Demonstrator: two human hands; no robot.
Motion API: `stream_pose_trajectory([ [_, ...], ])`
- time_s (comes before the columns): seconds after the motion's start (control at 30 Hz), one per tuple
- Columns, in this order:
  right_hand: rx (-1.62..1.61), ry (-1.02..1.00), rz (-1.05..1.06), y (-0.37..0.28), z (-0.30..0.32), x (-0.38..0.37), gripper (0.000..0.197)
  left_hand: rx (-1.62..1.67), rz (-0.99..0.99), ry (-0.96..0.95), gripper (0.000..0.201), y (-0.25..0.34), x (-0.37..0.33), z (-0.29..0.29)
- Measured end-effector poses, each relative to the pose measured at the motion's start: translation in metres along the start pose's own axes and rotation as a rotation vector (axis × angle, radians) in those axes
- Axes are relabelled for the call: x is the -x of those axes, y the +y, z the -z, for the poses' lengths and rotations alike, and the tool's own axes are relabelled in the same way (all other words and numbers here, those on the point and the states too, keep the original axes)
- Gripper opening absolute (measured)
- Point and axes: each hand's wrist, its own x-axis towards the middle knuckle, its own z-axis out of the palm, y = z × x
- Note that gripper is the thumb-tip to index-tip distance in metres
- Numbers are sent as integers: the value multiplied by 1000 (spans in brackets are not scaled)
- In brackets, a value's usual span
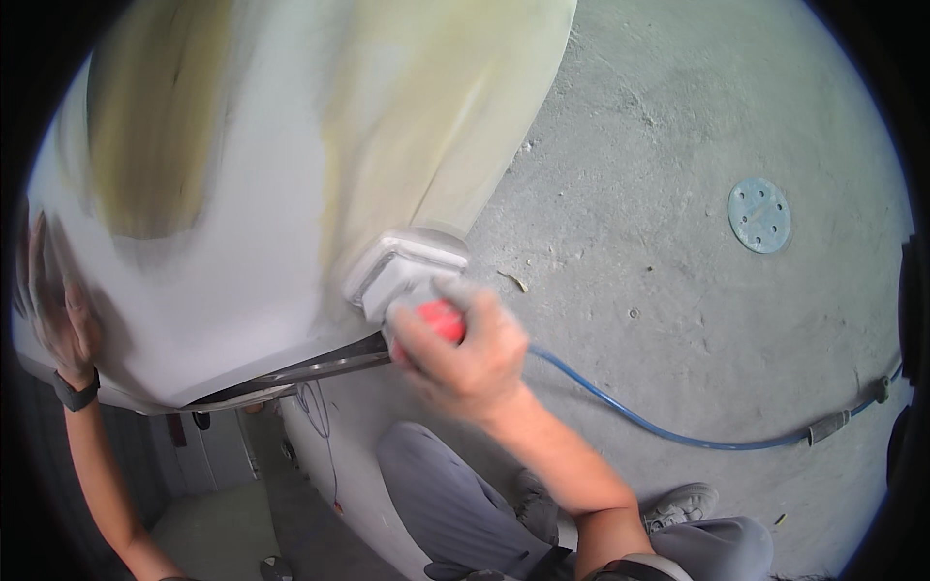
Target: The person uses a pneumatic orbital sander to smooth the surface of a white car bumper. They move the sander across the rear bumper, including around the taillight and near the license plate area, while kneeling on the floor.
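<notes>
My right hand (470, 349) is wrapped round an air sander (395, 281) with a red grip part and a pale, dusty head. The sander and the hand are blurred by motion. Its pad lies against the lower right edge of a large white car body panel (252, 290), which has yellowish and brown sanded patches. My left hand (66, 324), with a dark band on the wrist, rests flat on the panel's left side, fingers stretched out. A dark gap with a metal strip (329, 368) runs below the panel's near edge.
A blue air hose (630, 414) trails right across the concrete floor (620, 252) to a grey connector (828, 428). A round sanding disc with holes (759, 215) lies at the right. My bent knee (446, 494) and shoes (686, 505) are below. A thin cable (325, 436) hangs under the panel.
</notes>
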Motion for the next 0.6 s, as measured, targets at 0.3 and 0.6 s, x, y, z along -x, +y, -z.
stream_pose_trajectory([
  [0.3,-1,-62,57,-10,7,-32,56,-124,-85,95,67,23,-33,7],
  [0.6,-28,0,-9,9,11,-69,53,-158,-43,113,63,35,-34,10],
])
